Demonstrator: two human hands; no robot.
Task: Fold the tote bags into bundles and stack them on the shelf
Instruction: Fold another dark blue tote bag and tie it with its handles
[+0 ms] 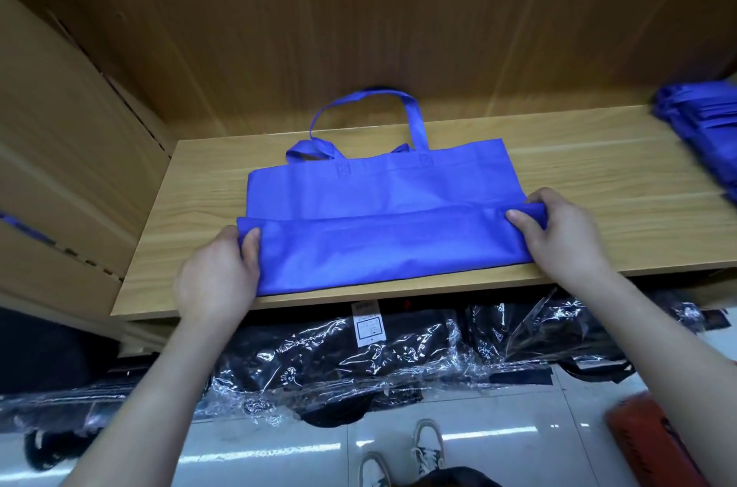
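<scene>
Presently both hands, left point(217, 279) and right point(558, 235), pinch the folded-up bottom edge of the blue tote bag point(379, 207) flat on the wooden shelf point(598, 167), likely keeping the fold square

Head camera: is riding on the person's head, looking forward and down through a wide-angle lens
Facing: is pointing into the wooden shelf point(598, 167), whose back panel point(359, 7) is filling the top of the frame
Nearness: is hanging close, with the left hand point(217, 279) and right hand point(558, 235) showing mid-frame on the blue tote bag point(379, 187)
Lower edge: is taking in the tiled floor point(279, 442) and the shoes point(428, 442) straight below
</scene>
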